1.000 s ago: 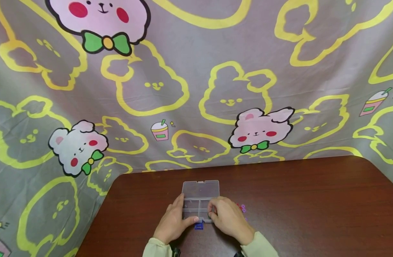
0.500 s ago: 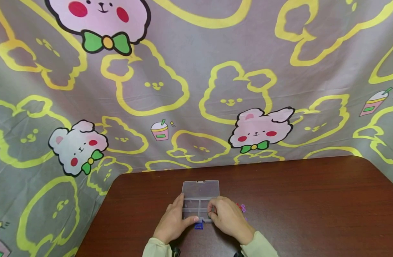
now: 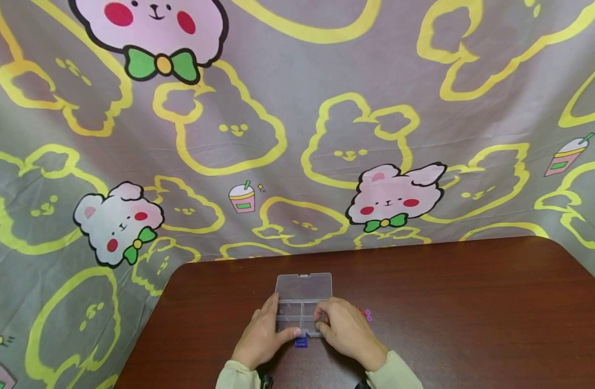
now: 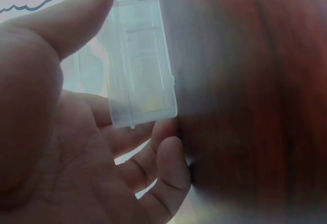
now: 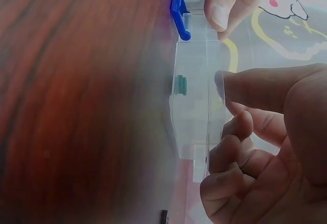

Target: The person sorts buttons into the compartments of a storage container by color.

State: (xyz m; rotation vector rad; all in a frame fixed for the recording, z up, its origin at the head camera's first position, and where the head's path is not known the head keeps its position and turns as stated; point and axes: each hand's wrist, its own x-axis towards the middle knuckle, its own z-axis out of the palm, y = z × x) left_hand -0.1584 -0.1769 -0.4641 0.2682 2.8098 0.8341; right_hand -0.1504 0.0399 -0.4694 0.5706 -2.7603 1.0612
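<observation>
A clear plastic compartment box (image 3: 289, 323) lies with its lid (image 3: 304, 286) raised at the back and a blue latch (image 3: 301, 342) hanging at the front. My left hand (image 3: 264, 334) grips its left side, thumb on the front edge and fingers along the side wall. Over the right compartments, my right hand (image 3: 346, 327) has its fingers curled, thumb and forefinger right at the rim. I cannot tell whether they pinch anything. Through the front wall, the right wrist view shows a small green piece (image 5: 182, 85) low in the box, below the right thumb.
Small purple rings (image 3: 368, 315) and red pieces (image 3: 361, 312) lie on the brown table (image 3: 453, 313), just beyond my right hand and partly hidden by it. A cartoon-printed cloth (image 3: 297, 135) hangs behind the table's far edge.
</observation>
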